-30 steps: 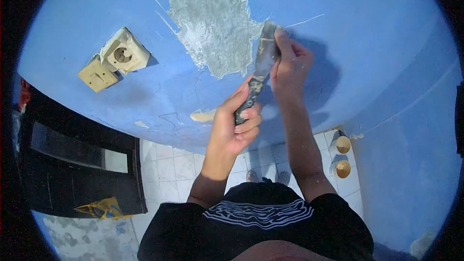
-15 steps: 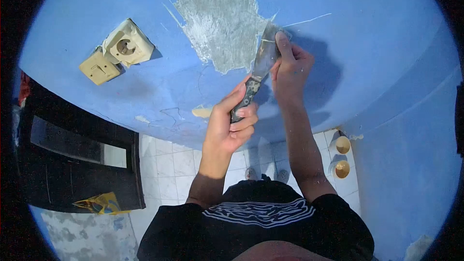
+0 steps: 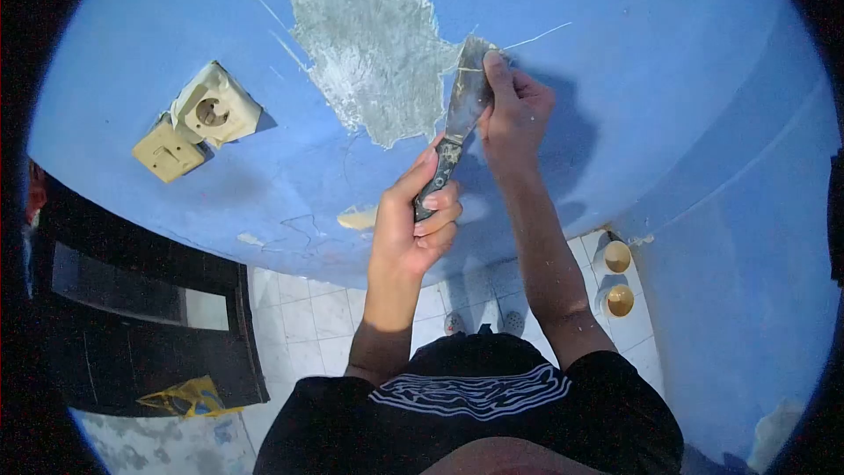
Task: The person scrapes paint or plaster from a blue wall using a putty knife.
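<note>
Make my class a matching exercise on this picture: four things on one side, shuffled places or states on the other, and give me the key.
Things
1. Scraper handle
2. Scraper blade
3. Wall socket
4. Two round containers

Places or states
A. On the floor tiles
B. Touched by the right hand's thumb
C. Beside the light switch
D. In the left hand's grip

Pairs: 1-D, 2-B, 3-C, 4-A

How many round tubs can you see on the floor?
2. One tub is on the tiled floor at the right; the other tub is just below it in the picture. More may be hidden behind the person.
</note>
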Demonstrator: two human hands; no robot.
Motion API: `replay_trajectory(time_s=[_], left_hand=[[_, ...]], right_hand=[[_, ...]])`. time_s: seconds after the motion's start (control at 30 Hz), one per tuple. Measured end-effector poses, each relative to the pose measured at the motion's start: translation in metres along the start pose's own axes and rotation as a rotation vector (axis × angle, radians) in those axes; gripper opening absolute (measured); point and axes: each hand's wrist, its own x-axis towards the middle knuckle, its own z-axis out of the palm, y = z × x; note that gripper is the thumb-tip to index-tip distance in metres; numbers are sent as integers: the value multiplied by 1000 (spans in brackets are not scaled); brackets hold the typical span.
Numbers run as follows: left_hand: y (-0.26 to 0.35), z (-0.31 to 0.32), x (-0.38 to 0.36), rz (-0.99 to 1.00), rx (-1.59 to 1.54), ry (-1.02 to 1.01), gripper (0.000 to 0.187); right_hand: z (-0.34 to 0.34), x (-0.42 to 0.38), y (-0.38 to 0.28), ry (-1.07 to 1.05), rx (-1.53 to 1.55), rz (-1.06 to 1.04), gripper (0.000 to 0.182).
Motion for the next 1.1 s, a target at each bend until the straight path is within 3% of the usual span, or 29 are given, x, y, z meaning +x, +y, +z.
replay_trajectory(time_s=[0.2, 0.27, 0.5, 0.6, 0.77, 0.9, 0.97, 1.1], left_hand=[[6, 3, -10, -17, -90, 70, 33], [13, 7, -5, -95, -135, -39, 32], [11, 2, 1, 0, 2, 9, 38], [16, 14, 23, -19, 114, -19, 38], [1, -4, 2, -12, -11, 20, 36], [8, -10, 2, -10, 10, 77, 39], [12, 3, 23, -61, 20, 30, 35], [10, 10, 25, 12, 193, -76, 39]], right_hand=[[0, -6, 1, -16, -65, -36, 43], [6, -1, -12, 28, 8, -1, 42], [-1, 0, 7, 36, -72, 37, 43], [-3, 19, -14, 19, -56, -79, 45], [-5, -2, -9, 17, -165, 101, 48], [-6, -3, -3, -52, -172, 67, 47], [-3, 17, -14, 42, -148, -40, 47], [-10, 26, -16, -42, -122, -68, 46]])
